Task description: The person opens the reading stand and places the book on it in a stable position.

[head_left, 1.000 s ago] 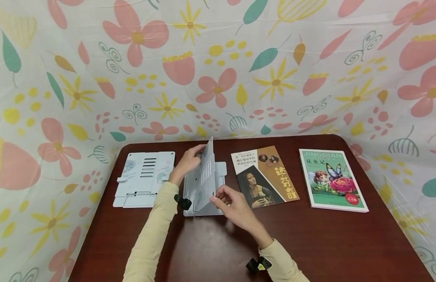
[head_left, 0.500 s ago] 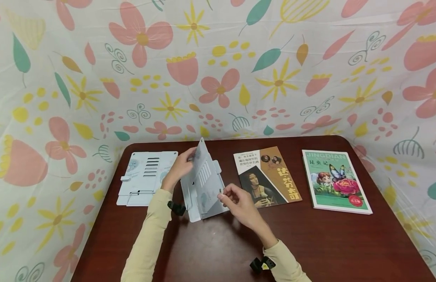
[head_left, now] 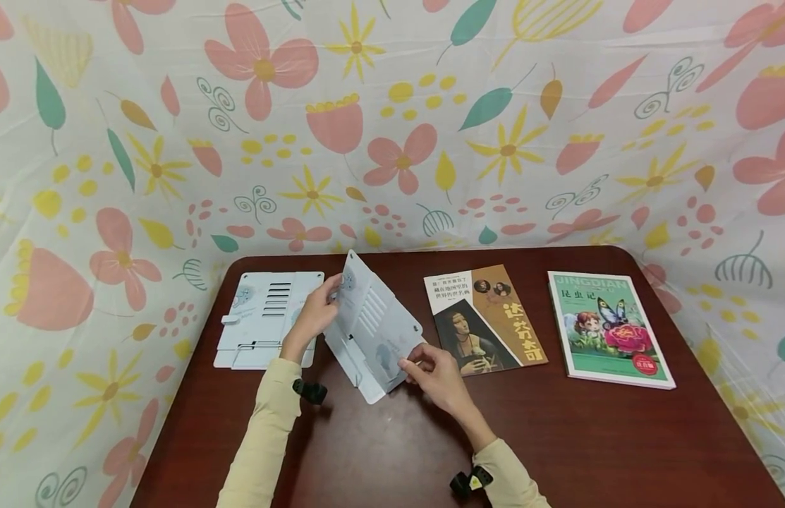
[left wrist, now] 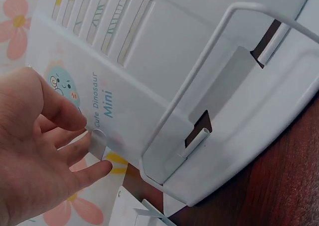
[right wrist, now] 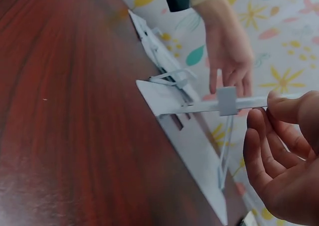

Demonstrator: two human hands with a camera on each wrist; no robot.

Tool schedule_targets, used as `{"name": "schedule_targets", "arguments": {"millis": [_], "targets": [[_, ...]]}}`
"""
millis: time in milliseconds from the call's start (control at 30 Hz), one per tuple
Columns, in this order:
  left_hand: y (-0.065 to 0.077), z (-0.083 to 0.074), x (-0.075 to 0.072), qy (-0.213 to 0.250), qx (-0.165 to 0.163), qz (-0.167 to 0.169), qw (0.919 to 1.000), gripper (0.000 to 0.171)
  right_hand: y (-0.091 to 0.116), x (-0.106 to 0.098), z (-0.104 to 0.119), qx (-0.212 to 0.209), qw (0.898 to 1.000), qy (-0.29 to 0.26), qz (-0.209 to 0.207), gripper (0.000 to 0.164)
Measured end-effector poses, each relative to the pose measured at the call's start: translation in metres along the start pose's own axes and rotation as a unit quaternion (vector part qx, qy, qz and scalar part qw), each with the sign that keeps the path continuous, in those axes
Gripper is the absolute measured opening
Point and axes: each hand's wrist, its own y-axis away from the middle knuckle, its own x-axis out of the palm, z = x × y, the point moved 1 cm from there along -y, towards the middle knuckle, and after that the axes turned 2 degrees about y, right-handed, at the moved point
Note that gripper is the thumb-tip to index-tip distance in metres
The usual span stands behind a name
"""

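A pale blue-white book stand (head_left: 379, 317) with slots and a dinosaur print is partly unfolded, its panel tilted up from its base. My left hand (head_left: 312, 314) holds the panel's upper left edge; in the left wrist view the thumb (left wrist: 67, 111) overlaps the printed face and some fingers lie beyond the edge. My right hand (head_left: 439, 377) pinches the panel's lower right edge between thumb and index finger, close to a small clip (right wrist: 228, 101). A wire leg (left wrist: 199, 61) joins panel and base in the left wrist view. Part of the base is hidden behind the panel.
A second, similar book stand (head_left: 265, 321) lies flat to the left. On the right are a brown-and-white painting book (head_left: 484, 324) and a green picture-covered book (head_left: 608, 328). All rest on a dark red-brown table (head_left: 557, 444), with a flowered cloth (head_left: 392, 106) behind it.
The book stand has turned on the table, its front end swinging right. Its raised panel leans further left, showing more of its face. My left hand has moved left with it.
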Motion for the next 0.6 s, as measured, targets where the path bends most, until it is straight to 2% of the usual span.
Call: {"name": "schedule_targets", "arguments": {"millis": [200,400,600], "targets": [[0.005,-0.001,0.000,-0.002,-0.003,-0.017,0.9999,0.061,-0.005,0.001,-0.025,0.013,0.999,-0.032,-0.012,0.014],[0.010,0.002,-0.002,0.003,-0.008,-0.027,0.9996,0.058,-0.010,-0.007,-0.033,0.004,0.999,-0.045,-0.029,0.014],[0.021,0.007,-0.004,0.010,-0.016,-0.050,0.9986,0.050,-0.022,-0.020,-0.037,0.010,0.996,-0.044,-0.078,0.014]]}}
